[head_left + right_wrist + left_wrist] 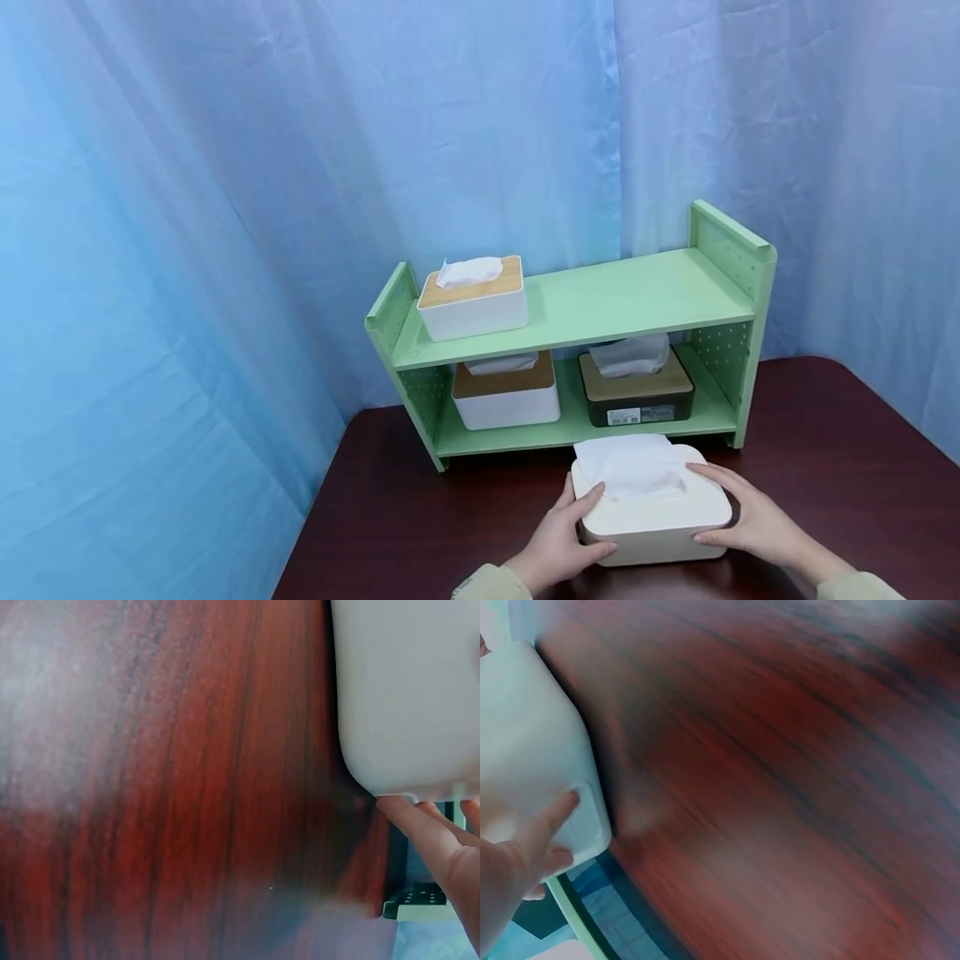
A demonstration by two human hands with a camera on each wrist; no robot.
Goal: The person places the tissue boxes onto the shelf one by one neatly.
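A white tissue box [652, 546] with rounded corners is at the front of the table, a tissue [630, 467] sticking up from its lid. My left hand [558, 533] grips its left end, thumb at the top edge and a finger low on the front. At the opposite end my right hand [750, 517] holds it with fingers on the lid and thumb at the front side. In the left wrist view, fingers [551, 817] lie against the box's end wall [532, 742]. The right wrist view has fingertips at the lower corner of the box [409, 697].
Behind the box stands a green two-tier shelf [615, 292]. A white tissue box with a wooden lid [476, 317] sits on its upper tier. Below are another white one [506, 408] and a black one [637, 412]. Blue curtains [487, 125] hang behind the dark wooden table [390, 517].
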